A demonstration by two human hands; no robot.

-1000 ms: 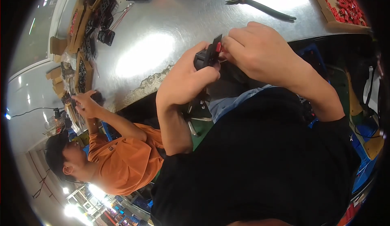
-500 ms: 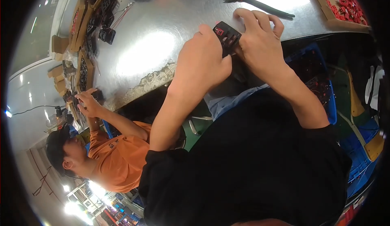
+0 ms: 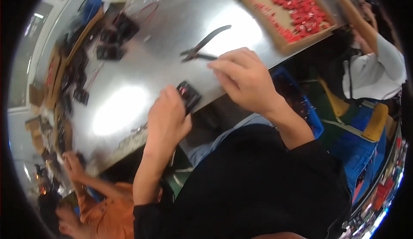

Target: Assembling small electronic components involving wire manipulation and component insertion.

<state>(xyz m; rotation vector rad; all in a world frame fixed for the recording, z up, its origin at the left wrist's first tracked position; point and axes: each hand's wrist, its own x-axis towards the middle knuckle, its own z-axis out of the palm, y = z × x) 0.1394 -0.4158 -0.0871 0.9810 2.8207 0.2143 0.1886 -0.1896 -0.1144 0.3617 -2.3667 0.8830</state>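
Note:
My left hand (image 3: pixel 167 117) grips a small black plastic housing (image 3: pixel 188 96) with a red part showing on top, held over the table's front edge. My right hand (image 3: pixel 246 79) is raised to the right of it, apart from the housing. Its fingers are loosely bent, somewhat blurred, with no object visible in them. Just beyond those fingertips lie the diagonal cutting pliers (image 3: pixel 198 50) with dark handles, one handle partly hidden by the hand. Whether the fingers touch that handle I cannot tell.
On the metal table (image 3: pixel 161 45), a cardboard tray (image 3: pixel 282 45) of small red parts sits at the far right. Black fan-like units (image 3: pixel 111 52) with wires lie at the left. A blue crate (image 3: pixel 312 114) stands below the edge. Co-workers in orange (image 3: pixel 107 215) and white (image 3: pixel 374 73) are on either side.
The view has swung to the right. My right hand has come away from the black housing toward the pliers, while my left hand keeps its hold.

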